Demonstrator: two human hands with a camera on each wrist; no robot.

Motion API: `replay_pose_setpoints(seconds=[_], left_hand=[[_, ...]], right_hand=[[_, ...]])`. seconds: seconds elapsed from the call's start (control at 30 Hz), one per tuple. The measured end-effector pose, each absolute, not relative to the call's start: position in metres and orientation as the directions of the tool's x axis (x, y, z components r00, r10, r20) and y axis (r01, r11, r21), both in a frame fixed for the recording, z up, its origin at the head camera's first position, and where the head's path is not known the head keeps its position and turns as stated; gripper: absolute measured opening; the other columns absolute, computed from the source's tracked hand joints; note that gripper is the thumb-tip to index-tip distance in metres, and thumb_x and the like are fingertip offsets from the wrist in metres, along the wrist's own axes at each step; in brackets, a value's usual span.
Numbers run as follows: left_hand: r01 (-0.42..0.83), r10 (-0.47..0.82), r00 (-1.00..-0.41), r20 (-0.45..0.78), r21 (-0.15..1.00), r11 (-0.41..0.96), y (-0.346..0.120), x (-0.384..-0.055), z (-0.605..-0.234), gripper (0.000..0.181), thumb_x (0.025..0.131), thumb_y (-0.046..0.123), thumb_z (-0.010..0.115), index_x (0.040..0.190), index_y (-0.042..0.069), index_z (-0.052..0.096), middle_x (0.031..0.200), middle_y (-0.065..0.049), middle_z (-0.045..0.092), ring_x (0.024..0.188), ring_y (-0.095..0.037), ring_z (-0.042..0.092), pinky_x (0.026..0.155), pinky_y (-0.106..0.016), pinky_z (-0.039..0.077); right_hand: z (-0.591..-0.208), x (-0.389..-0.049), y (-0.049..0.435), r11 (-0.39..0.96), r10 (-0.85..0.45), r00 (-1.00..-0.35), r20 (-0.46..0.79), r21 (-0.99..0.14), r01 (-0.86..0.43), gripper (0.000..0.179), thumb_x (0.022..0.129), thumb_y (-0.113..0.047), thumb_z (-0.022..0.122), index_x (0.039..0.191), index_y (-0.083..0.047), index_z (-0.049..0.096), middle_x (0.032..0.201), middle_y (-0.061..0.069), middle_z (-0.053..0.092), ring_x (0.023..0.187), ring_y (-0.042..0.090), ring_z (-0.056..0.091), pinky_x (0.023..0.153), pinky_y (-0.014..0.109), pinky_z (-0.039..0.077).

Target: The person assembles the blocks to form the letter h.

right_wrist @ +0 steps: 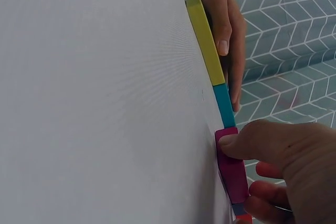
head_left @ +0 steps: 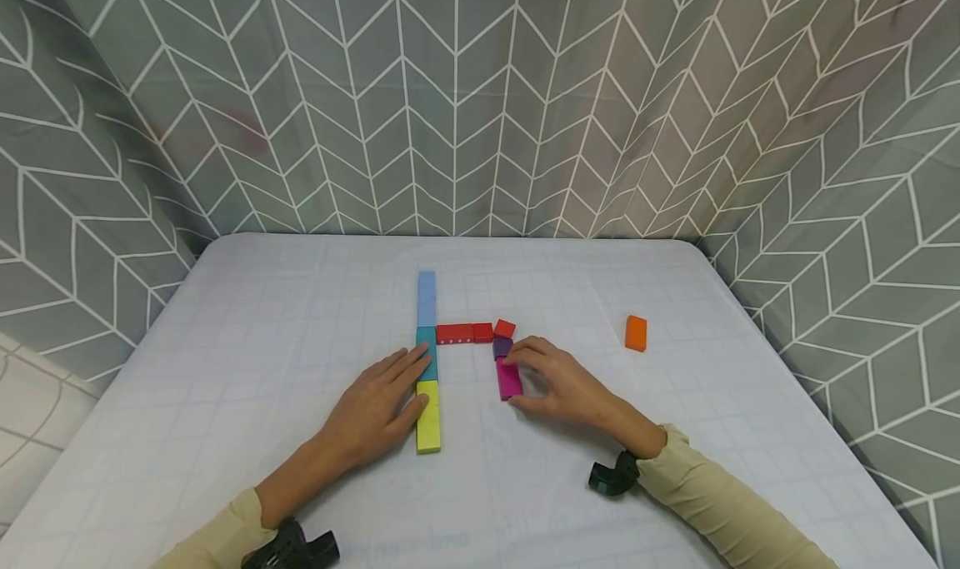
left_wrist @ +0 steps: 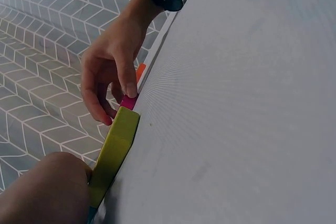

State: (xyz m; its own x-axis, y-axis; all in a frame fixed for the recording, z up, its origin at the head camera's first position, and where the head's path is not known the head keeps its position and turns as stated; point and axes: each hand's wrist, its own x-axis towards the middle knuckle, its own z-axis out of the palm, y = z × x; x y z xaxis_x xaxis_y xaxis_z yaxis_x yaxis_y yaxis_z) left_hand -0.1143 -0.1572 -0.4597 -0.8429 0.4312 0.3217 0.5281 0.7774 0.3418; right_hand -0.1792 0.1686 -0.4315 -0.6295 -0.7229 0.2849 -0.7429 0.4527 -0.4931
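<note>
A straight column on the white table runs from a light blue block [head_left: 427,299] through a teal block [head_left: 427,367] to a yellow block [head_left: 428,426]. My left hand [head_left: 377,406] lies along its left side, fingers extended, fingertips on the teal block and thumb on the yellow one. From the teal block a red block [head_left: 454,334] and a smaller red block [head_left: 483,332] reach right. A tilted red block [head_left: 505,328] sits above a purple block [head_left: 502,348]. My right hand [head_left: 558,381] pinches the magenta block [head_left: 509,381] below the purple one, thumb at its near end [right_wrist: 231,177].
An orange block [head_left: 636,333] lies apart on the right of the table [head_left: 300,302]. Grey curtains [head_left: 480,102] with a white chevron pattern stand behind the table and along both sides. Each wrist wears a dark camera mount [head_left: 615,474].
</note>
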Motion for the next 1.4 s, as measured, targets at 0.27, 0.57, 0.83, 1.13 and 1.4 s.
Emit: replay_pose_setpoints(seconds=[0.27, 0.57, 0.83, 1.13, 1.4], left_hand=[[0.535, 0.435, -0.838, 0.329, 0.346, 0.77, -0.158, -0.114, -0.46, 0.06, 0.104, 0.034, 0.06, 0.156, 0.005, 0.048, 0.163, -0.008, 0.041, 0.147, -0.035, 0.04, 0.116, -0.054, 0.036], [0.524, 0.427, -0.847, 0.318, 0.355, 0.774, -0.158, -0.114, -0.46, 0.06, 0.105, 0.034, 0.059, 0.156, 0.005, 0.048, 0.163, -0.007, 0.041, 0.147, -0.035, 0.039, 0.117, -0.055, 0.035], [0.522, 0.425, -0.848, 0.315, 0.359, 0.774, -0.158, -0.114, -0.461, 0.061, 0.105, 0.035, 0.059, 0.156, 0.006, 0.047, 0.163, -0.007, 0.04, 0.148, -0.035, 0.038, 0.117, -0.054, 0.034], [0.523, 0.427, -0.846, 0.318, 0.347, 0.778, -0.159, -0.114, -0.462, 0.061, 0.105, 0.035, 0.058, 0.157, 0.006, 0.047, 0.164, -0.006, 0.039, 0.148, -0.034, 0.037, 0.117, -0.054, 0.034], [0.518, 0.424, -0.85, 0.311, 0.353, 0.78, -0.158, -0.113, -0.461, 0.061, 0.104, 0.035, 0.059, 0.157, 0.006, 0.047, 0.164, -0.007, 0.039, 0.148, -0.034, 0.038, 0.117, -0.054, 0.034]], right_hand=[[-0.432, -0.18, 0.167, 0.424, -0.718, -0.616, 0.325, -0.497, -0.757, 0.042, 0.083, -0.013, 0.089, 0.12, -0.005, 0.071, 0.125, 0.005, 0.062, 0.117, 0.019, 0.059, 0.1, 0.037, 0.054], [-0.424, -0.18, 0.174, 0.421, -0.684, -0.64, 0.351, -0.527, -0.739, 0.042, 0.082, -0.013, 0.09, 0.119, -0.005, 0.071, 0.125, 0.006, 0.061, 0.118, 0.02, 0.058, 0.096, 0.041, 0.056], [-0.423, -0.187, 0.194, 0.473, -0.618, -0.691, 0.375, -0.525, -0.707, 0.04, 0.084, -0.009, 0.087, 0.118, 0.0, 0.069, 0.123, 0.008, 0.062, 0.113, 0.027, 0.061, 0.089, 0.046, 0.059], [-0.422, -0.197, 0.226, 0.607, -0.51, -0.778, 0.366, -0.488, -0.627, 0.039, 0.085, -0.009, 0.086, 0.119, -0.002, 0.069, 0.124, 0.007, 0.062, 0.109, 0.031, 0.062, 0.089, 0.048, 0.057], [-0.425, -0.204, 0.252, 0.665, -0.45, -0.791, 0.413, -0.436, -0.606, 0.036, 0.082, -0.002, 0.085, 0.115, 0.001, 0.07, 0.122, 0.014, 0.063, 0.117, 0.037, 0.055, 0.094, 0.054, 0.048]])
